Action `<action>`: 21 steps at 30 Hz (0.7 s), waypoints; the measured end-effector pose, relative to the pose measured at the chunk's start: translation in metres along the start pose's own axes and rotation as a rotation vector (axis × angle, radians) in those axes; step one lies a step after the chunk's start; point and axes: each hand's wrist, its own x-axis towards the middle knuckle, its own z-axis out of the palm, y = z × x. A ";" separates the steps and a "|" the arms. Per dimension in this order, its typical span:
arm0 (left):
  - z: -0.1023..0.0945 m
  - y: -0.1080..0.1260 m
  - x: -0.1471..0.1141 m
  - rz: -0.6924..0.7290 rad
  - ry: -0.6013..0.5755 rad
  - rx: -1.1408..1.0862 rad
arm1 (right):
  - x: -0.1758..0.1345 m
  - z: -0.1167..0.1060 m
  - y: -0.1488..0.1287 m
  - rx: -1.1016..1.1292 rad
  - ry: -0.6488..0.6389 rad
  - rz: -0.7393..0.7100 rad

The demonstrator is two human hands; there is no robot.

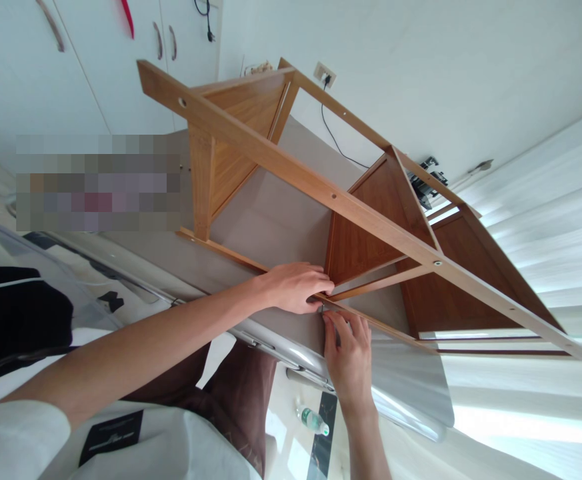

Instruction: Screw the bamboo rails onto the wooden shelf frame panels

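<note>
A wooden shelf rack (285, 167) lies on its side across a grey tabletop, its shelf panels standing upright. My left hand (295, 287) is closed around the near lower rail, where the middle shelf panel (365, 230) and a crosspiece (378, 281) meet it. Just below that spot, my right hand (351, 343) pinches with thumb and fingers at the rail's outer face. Between the fingertips shows a small thin metal piece (322, 308) that looks like a screw; its tip at the rail is hard to make out.
The grey table (295, 200) ends in a rounded edge close to my body. White curtains (545, 400) hang on the right, and white cabinets (91, 60) stand behind left. A plastic bottle (313, 420) lies on the floor. Behind the rack sits a black device (427, 183); a blurred patch covers the left.
</note>
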 end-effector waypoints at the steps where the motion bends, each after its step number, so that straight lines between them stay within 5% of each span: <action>1: 0.000 0.000 0.000 0.001 -0.001 0.000 | 0.001 -0.001 -0.002 -0.028 0.001 -0.014; 9: -0.001 0.000 0.000 0.009 0.004 0.001 | 0.008 -0.016 -0.015 -0.276 -0.062 -0.104; 21: 0.000 -0.001 -0.001 0.025 0.018 -0.014 | 0.018 -0.025 -0.018 -0.365 -0.162 -0.141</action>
